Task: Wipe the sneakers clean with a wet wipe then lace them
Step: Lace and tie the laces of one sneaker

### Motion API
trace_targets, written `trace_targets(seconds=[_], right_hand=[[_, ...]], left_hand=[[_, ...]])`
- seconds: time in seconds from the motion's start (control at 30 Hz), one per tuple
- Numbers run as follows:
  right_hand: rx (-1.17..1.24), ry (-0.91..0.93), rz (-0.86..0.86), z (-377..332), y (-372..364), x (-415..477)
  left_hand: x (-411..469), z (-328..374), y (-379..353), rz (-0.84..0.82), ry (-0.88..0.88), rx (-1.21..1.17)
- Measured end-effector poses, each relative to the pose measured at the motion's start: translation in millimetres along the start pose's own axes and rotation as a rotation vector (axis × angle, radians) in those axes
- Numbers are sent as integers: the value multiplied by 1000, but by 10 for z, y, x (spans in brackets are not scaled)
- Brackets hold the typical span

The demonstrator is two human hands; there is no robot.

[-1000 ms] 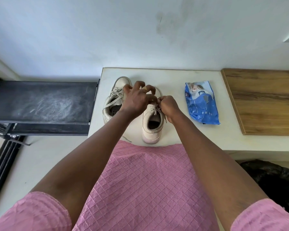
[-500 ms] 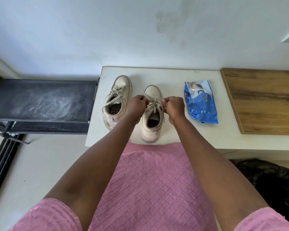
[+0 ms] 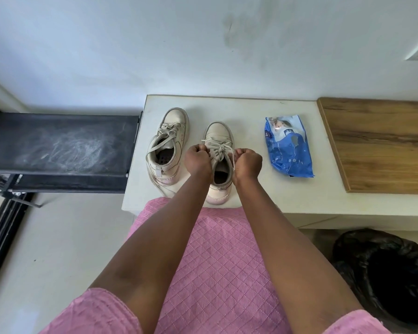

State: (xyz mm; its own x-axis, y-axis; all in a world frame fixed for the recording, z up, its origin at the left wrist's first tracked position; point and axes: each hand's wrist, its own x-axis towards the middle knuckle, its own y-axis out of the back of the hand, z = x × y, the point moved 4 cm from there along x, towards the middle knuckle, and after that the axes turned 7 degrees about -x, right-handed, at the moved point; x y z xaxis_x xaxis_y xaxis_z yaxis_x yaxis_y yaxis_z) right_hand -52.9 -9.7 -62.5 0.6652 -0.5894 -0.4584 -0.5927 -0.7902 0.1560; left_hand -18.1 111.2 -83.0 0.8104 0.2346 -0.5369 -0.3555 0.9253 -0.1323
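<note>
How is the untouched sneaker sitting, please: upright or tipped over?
Upright: the untouched sneaker stands on its sole on the table, opening facing up.

wipes pack (image 3: 288, 150): white and dark print on the blue wrapper, too small and blurred to read;
left sneaker (image 3: 169, 141): a round mark on its side, no letters legible;
right sneaker (image 3: 219, 133): no text that can be read

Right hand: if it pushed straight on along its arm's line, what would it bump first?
Probably the laced front of the sneaker just beyond the right hand; height is hard to judge.
</note>
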Motion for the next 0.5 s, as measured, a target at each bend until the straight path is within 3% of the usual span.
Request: trace_targets(seconds=[0.1,0.27,0.37,0.5], right_hand=[[270,-90,91,32,-14,-47],[391,-156,142,30,-15,-114],[286,-105,90,34,8,-67],[-69,105,-40,35,103,18]], left_hand=[[39,-35,14,36,11,-78],[23,-49,3,70,48,-167],[57,-30,24,25,42,-129],[13,-29,104,-58,-103,119]])
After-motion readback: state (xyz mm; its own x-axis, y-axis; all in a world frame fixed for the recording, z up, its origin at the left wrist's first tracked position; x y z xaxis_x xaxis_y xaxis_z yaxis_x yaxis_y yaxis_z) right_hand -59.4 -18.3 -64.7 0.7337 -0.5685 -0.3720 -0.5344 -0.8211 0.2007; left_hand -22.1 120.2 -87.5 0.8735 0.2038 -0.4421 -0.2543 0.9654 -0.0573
